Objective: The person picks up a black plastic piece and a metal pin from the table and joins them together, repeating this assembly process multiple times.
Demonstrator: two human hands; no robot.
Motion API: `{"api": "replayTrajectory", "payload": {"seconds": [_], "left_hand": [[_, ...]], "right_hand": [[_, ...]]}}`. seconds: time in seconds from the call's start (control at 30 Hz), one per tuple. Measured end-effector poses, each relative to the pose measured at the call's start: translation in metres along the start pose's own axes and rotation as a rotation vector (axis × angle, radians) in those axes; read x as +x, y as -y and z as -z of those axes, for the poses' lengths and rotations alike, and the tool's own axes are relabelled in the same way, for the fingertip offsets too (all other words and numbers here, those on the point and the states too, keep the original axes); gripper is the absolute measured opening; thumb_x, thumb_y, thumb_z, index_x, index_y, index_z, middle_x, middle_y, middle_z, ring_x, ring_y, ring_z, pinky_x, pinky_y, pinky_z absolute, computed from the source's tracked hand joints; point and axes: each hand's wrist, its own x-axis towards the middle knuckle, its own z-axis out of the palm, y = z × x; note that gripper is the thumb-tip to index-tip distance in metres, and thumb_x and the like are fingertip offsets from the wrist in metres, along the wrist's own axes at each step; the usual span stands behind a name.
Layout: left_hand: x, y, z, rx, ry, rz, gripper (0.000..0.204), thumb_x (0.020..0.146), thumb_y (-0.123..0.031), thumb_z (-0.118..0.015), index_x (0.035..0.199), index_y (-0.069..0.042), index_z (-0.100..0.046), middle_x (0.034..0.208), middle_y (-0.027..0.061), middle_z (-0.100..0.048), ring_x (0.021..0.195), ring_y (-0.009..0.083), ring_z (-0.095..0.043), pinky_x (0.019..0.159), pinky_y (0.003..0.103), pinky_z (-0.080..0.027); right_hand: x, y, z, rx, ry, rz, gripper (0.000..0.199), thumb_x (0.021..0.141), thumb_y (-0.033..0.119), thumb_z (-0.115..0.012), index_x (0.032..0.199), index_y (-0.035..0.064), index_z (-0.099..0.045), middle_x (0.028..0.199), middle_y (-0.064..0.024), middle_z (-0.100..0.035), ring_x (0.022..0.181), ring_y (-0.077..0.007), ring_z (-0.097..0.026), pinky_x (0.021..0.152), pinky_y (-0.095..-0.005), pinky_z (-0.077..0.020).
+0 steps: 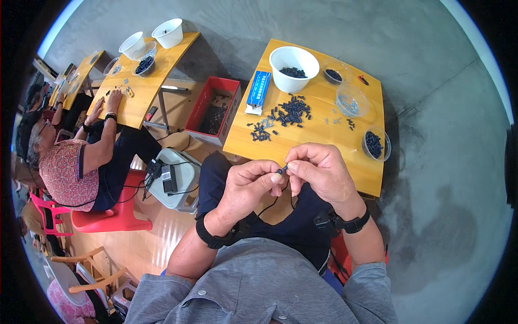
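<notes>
In front of the table's near edge, my left hand (249, 188) and my right hand (322, 171) meet fingertip to fingertip. Between them is a small dark cylindrical part (283, 169), pinched from both sides; its exact kind is too small to make out. Beyond my hands, a loose pile of short black cylindrical parts (293, 111) lies on the wooden table (318, 141). Small clear or silvery pieces (263, 129) are mixed in at the pile's left end. A few more loose bits (335, 121) lie to the right.
A white tub (280, 82) of black parts stands at the back, beside a blue box (259, 92). Clear bowls (353, 102) line the right side. A red box (198, 108) and a grey stool (175, 186) stand left. Another person (70, 162) works at a neighbouring table.
</notes>
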Motion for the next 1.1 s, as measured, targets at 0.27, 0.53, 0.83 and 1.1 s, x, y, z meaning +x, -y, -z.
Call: {"api": "replayTrajectory", "payload": {"seconds": [0.27, 0.53, 0.83, 1.1], "left_hand": [[-0.002, -0.001, -0.003, 0.029, 0.01, -0.025, 0.011, 0.091, -0.004, -0.057, 0.094, 0.004, -0.063, 0.08, 0.0025, -0.062, 0.069, 0.0064, -0.056, 0.064, 0.02, -0.047], [-0.003, 0.001, -0.003, 0.054, 0.017, -0.053, 0.01, 0.091, -0.003, -0.057, 0.093, 0.004, -0.063, 0.078, 0.0015, -0.061, 0.069, 0.0059, -0.056, 0.063, 0.02, -0.046], [-0.003, 0.001, -0.001, 0.077, 0.03, -0.031, 0.01, 0.089, -0.003, -0.06, 0.094, 0.004, -0.064, 0.08, 0.0045, -0.063, 0.068, 0.0101, -0.06, 0.064, 0.022, -0.048], [-0.002, 0.001, -0.003, 0.052, 0.022, 0.011, 0.01, 0.091, -0.004, -0.058, 0.092, 0.003, -0.064, 0.078, 0.0013, -0.062, 0.067, 0.0055, -0.056, 0.062, 0.02, -0.047]], "right_hand": [[-0.006, 0.004, -0.003, -0.07, -0.02, 0.008, 0.008, 0.088, 0.004, -0.055, 0.087, -0.0026, -0.061, 0.064, -0.0014, -0.06, 0.053, -0.0059, -0.056, 0.049, -0.0196, -0.0466], [-0.01, 0.007, -0.009, -0.145, -0.056, 0.016, 0.009, 0.088, 0.004, -0.055, 0.085, -0.0027, -0.061, 0.066, -0.0011, -0.06, 0.055, -0.0052, -0.057, 0.05, -0.0192, -0.0464], [-0.01, 0.012, -0.01, -0.249, -0.031, 0.023, 0.008, 0.087, 0.002, -0.055, 0.085, -0.0025, -0.061, 0.07, -0.0011, -0.061, 0.057, -0.0051, -0.057, 0.051, -0.0198, -0.0468], [-0.011, 0.013, -0.008, -0.365, -0.028, 0.131, 0.006, 0.085, -0.001, -0.056, 0.084, -0.0038, -0.061, 0.073, -0.0029, -0.059, 0.058, -0.0063, -0.058, 0.051, -0.0208, -0.0454]]}}
